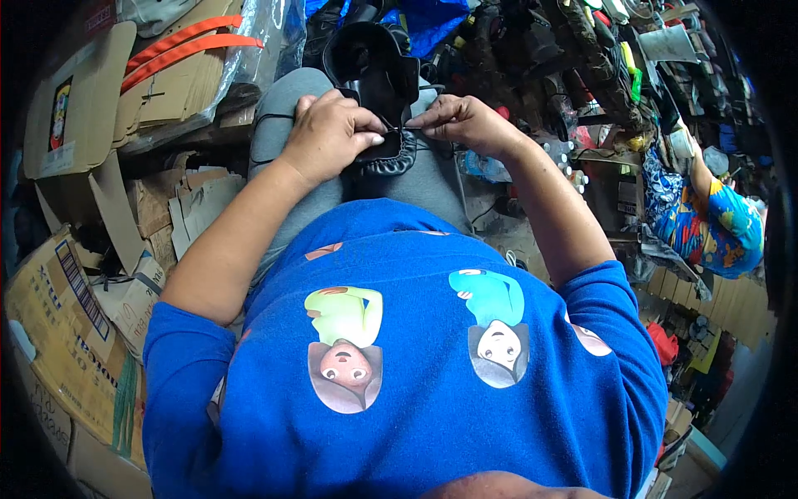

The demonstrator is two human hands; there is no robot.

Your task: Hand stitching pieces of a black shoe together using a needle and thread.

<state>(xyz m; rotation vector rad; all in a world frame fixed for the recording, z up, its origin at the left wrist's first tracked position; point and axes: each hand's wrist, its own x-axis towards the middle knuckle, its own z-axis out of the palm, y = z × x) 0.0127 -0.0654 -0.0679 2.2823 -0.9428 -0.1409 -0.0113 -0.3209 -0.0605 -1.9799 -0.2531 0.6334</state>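
A black leather piece point(389, 87) with a gathered, puckered lower edge lies across my lap, on my grey trousers point(436, 170). Its upper part opens into a rounded hollow; its exact kind is unclear. My left hand point(332, 133) is closed at its left side, thumb and forefinger pinching the edge just above the gathers. From the other side my right hand point(461, 123) pinches the same edge with its fingertips, very near the left thumb. Any thread or small tool between the fingertips is too small to make out.
Cardboard boxes point(71, 108) with two orange strips point(187, 46) are stacked at my left, with more cardboard point(62, 308) nearer. Cluttered shelves and dark materials fill the right side. A person in a colourful shirt point(731, 229) is at the far right. Blue sheeting point(436, 25) lies ahead.
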